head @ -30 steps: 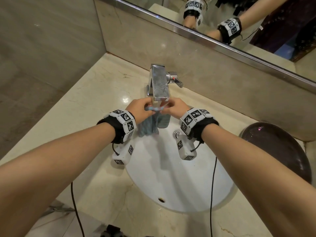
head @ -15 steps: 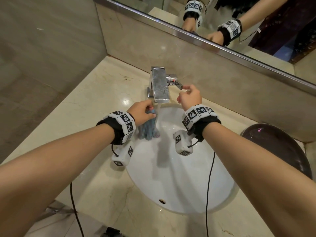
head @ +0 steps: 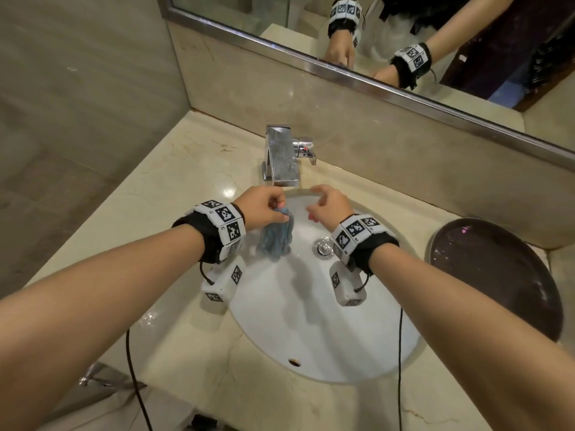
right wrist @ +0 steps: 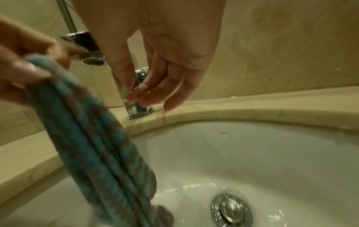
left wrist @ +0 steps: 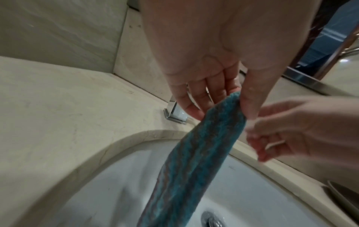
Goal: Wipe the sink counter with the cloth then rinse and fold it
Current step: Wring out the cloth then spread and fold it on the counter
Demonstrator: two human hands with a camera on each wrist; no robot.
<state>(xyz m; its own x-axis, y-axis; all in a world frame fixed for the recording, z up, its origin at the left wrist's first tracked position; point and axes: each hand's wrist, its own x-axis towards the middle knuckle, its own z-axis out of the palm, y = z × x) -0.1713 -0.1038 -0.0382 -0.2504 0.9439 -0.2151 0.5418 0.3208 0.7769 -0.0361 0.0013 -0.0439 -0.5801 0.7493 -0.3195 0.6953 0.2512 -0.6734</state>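
A person's left hand (head: pixel 261 206) pinches the top edge of a blue-and-grey striped cloth (head: pixel 275 239) between thumb and fingers (left wrist: pixel 196 98), above the left side of a white sink basin (head: pixel 311 321). The cloth hangs bunched in long folds straight down from that grip, its lower end reaching down toward the wet basin wall; whether it touches cannot be told. Just beyond the fingertips stands a square chrome faucet (head: pixel 281 157) on the beige marble counter (head: pixel 174 181). To the right of the cloth, close beside it but not touching, the right hand (head: pixel 329 206) hovers with its fingers (right wrist: pixel 155 86) loosely curled and holding nothing. Below that hand sits the chrome drain (head: pixel 323 248), water glinting around it. Farther right, a dark round dish (head: pixel 497 275) rests on the counter.
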